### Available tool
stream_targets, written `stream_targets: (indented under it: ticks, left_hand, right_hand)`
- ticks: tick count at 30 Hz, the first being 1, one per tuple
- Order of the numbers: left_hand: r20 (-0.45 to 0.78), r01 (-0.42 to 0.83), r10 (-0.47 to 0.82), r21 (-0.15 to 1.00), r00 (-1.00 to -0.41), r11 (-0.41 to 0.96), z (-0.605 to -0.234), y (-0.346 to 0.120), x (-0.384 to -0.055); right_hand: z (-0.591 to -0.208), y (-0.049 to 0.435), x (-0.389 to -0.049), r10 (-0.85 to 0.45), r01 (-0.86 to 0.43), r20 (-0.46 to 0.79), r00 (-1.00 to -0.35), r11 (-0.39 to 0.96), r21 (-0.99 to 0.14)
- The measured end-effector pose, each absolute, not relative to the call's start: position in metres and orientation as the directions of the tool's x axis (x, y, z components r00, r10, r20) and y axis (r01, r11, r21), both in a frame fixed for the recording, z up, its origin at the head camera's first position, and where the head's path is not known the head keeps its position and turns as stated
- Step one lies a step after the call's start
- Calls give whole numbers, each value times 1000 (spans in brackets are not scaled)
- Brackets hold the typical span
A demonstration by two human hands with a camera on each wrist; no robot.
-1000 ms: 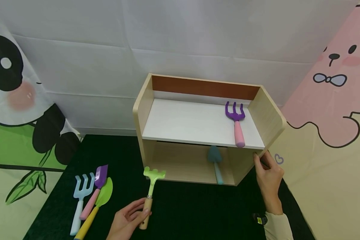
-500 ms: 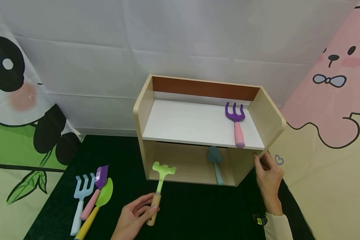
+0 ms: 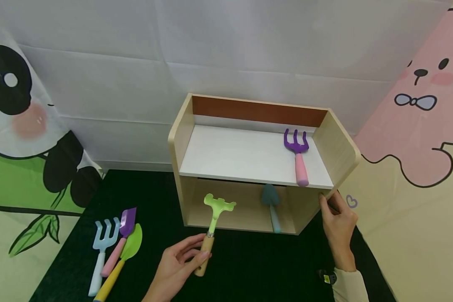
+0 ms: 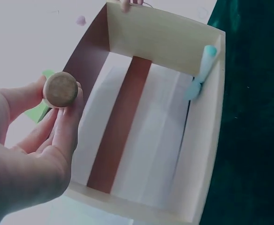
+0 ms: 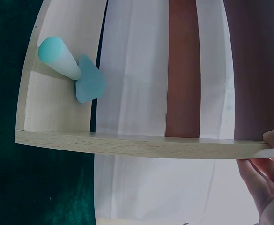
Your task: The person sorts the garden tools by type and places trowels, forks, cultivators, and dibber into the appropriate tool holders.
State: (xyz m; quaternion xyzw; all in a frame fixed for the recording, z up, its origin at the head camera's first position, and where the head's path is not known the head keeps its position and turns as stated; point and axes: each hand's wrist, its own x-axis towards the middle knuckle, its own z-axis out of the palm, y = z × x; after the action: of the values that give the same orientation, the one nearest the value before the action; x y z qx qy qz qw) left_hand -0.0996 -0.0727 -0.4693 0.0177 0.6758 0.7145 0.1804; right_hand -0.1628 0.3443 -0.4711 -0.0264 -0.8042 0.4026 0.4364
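Observation:
My left hand (image 3: 179,262) grips the wooden handle of a small light-green hand rake (image 3: 214,213), its head raised before the lower compartment's opening. In the left wrist view the handle's round butt (image 4: 61,90) faces the camera. My right hand (image 3: 339,228) pinches the side panel of a two-level wooden shelf (image 3: 343,151), thumb on the inner face and fingers outside. On the white upper board lies a purple hand fork (image 3: 296,147) with a pink handle. A blue trowel (image 3: 270,195) lies in the lower compartment, towards the right.
Left on the dark green cloth (image 3: 151,188) lie a light-blue fork (image 3: 105,237), a purple shovel (image 3: 127,221) with a pink handle and a light-green trowel (image 3: 132,242) with a yellow handle. White fabric (image 3: 249,46) hangs behind the shelf.
My left hand has carried the green rake rightwards and a little up, from the shelf's lower left corner to in front of the lower compartment. The right hand stays on the panel.

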Motion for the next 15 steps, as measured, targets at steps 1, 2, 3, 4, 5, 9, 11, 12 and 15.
stream_targets:
  ticks: [1, 2, 3, 4, 5, 9, 11, 12, 15]
  left_hand:
    - [-215, -230, 283, 973, -935, -20, -467, -71, -100]
    - [-211, -226, 282, 974, -936, -20, -465, -70, -101]
    - [-205, -219, 282, 976, -937, -18, -463, -69, -101]
    - [-199, -213, 281, 977, -939, -19, -461, -67, -102]
    - [-189, -203, 281, 979, -941, -20, -459, -66, -103]
    - [-145, -161, 287, 986, -947, -35, -451, -62, -104]
    - [-122, -143, 293, 989, -948, -49, -447, -59, -105]
    - [-113, -135, 297, 989, -948, -56, -445, -58, -106]
    - [-91, -121, 312, 990, -946, -78, -437, -54, -107]
  right_hand:
    - [-471, 344, -163, 394, -308, 680, -618, 674, -671]
    - [-471, 344, -163, 395, -305, 678, -619, 675, -672]
    - [-471, 344, -162, 397, -302, 677, -620, 675, -673]
    - [-471, 344, -162, 398, -298, 674, -622, 676, -674]
    - [-470, 344, -162, 400, -295, 672, -624, 676, -676]
    - [-469, 343, -161, 402, -287, 665, -629, 675, -680]
    - [-469, 343, -161, 400, -286, 664, -632, 676, -680]
    - [-469, 343, -161, 400, -286, 663, -632, 675, -680]
    - [-470, 343, -162, 401, -287, 664, -631, 675, -680]
